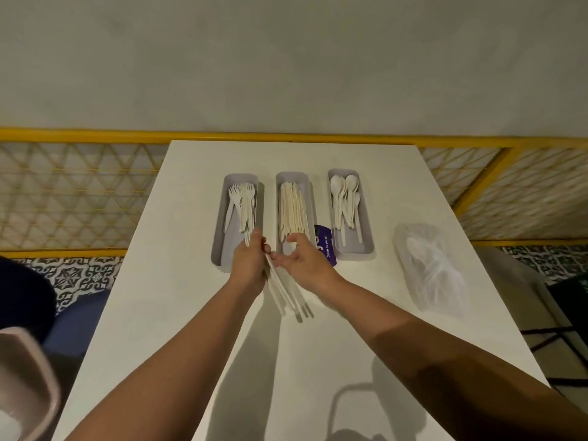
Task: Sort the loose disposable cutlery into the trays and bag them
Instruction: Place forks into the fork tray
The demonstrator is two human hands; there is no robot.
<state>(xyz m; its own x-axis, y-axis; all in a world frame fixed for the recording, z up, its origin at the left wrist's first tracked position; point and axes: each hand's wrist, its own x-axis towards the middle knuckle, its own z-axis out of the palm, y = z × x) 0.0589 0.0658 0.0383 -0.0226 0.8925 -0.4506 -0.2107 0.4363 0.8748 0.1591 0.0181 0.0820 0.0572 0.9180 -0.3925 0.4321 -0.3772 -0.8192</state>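
Observation:
Three grey trays stand side by side on the white table. The left tray holds white forks, the middle tray holds knives, and the right tray holds spoons. My left hand grips a bundle of white cutlery at the near end of the left tray, handles pointing toward me. My right hand hovers beside it over the middle tray's near end, fingers loosely curved and touching the bundle. A clear plastic bag with white cutlery inside lies at the right.
A purple card reading "Clean as you go" lies between the middle and right trays. A yellow railing runs behind the table. A pinkish seat is at the lower left, beside the table edge.

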